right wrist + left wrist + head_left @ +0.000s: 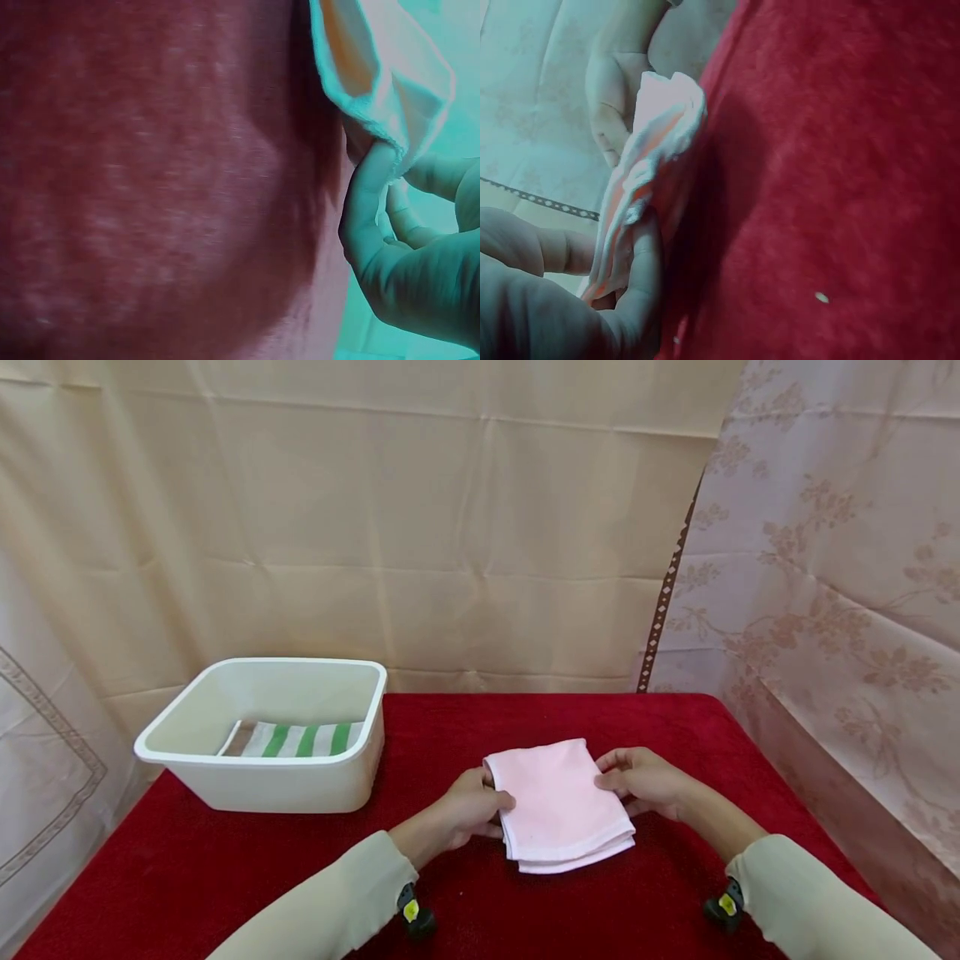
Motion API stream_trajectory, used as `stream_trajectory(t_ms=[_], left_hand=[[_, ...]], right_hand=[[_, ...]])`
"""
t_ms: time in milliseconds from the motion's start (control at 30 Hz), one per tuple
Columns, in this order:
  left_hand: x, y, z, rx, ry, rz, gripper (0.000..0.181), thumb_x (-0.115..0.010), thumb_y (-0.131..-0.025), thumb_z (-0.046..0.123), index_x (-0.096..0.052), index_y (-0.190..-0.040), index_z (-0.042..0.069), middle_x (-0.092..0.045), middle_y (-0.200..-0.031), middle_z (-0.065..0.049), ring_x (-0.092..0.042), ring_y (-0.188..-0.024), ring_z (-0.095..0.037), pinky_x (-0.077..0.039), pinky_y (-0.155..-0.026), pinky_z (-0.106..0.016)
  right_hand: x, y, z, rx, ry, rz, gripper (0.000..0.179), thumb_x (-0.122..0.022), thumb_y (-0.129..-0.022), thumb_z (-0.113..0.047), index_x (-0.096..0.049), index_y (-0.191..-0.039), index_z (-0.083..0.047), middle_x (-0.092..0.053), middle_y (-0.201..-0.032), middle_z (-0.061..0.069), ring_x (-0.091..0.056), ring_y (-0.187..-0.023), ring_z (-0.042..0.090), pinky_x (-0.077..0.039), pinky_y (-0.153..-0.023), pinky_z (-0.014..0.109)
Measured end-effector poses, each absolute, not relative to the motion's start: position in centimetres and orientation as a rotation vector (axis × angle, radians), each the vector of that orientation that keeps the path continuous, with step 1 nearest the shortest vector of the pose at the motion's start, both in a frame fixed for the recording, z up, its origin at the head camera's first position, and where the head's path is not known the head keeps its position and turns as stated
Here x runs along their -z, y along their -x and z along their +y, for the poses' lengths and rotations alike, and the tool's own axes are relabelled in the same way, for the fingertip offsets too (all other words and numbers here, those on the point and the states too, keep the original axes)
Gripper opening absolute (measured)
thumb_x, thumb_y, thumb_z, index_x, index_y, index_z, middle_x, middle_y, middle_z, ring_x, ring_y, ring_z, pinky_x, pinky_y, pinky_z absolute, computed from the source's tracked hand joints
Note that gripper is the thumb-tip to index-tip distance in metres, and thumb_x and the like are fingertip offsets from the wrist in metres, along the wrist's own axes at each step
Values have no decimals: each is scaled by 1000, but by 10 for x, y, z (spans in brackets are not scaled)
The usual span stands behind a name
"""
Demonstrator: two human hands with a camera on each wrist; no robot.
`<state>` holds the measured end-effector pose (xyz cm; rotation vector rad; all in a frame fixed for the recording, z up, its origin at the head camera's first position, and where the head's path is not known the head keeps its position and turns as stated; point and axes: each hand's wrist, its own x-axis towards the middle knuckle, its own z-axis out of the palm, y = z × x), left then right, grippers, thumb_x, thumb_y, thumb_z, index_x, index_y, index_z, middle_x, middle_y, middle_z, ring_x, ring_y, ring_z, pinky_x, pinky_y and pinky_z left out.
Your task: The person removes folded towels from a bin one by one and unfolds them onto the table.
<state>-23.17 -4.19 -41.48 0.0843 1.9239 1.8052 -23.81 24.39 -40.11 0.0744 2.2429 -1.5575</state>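
A folded pink towel (558,797) with white edges is held between both hands, over the red-covered table. My left hand (467,806) pinches its left edge, thumb on top and fingers underneath. At the opposite edge, my right hand (648,783) grips the cloth between thumb and fingers. Stacked layers of the towel (649,161) show edge-on in the left wrist view, with a shadow on the red cover beside them. In the right wrist view the towel's corner (382,75) sits in the fingers of the right hand (420,277).
A cream plastic basin (270,787) stands at the table's back left. Inside it lies a green, white and brown striped towel (306,740). The table has a red plush cover (465,910). Beige curtain (420,527) hangs behind, and floral curtain (847,568) at the right.
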Motion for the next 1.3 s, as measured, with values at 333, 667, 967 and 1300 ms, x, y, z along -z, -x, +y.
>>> stream_trajectory(t_ms=[333,667,967,1300], left_hand=[[420,234,-52,-1715,-4,1980,28,-66,-92,1,-50,-115,-4,-65,-95,-21,-68,-73,-23,-63,-67,-41],[421,262,-59,-1630,-80,2386,35,-69,-92,6,-51,-120,-4,-61,-98,-17,-69,-72,-23,-62,-60,-36],[421,289,-56,-1366,-352,2676,26,-73,-91,22,-67,-109,3,-66,-97,-6,-61,-90,-18,-54,-77,-33],[420,315,-51,-1318,-473,2461,33,-73,-93,31,-69,-115,6,-68,-108,-5,-62,-94,-19,-55,-82,-35]], right_hand=[[417,229,243,1503,-124,2297,37,-68,-96,-9,-52,-127,3,-64,-101,17,-68,-87,28,-62,-73,50],[411,213,244,1443,-113,2307,38,-68,-97,-15,-50,-124,5,-66,-96,16,-69,-79,27,-62,-69,47],[407,197,248,1449,-110,2224,36,-67,-97,-15,-49,-121,6,-69,-93,16,-70,-79,26,-61,-71,45],[409,188,248,1520,-128,2133,47,-68,-96,-14,-44,-130,7,-67,-97,17,-69,-85,26,-61,-76,46]])
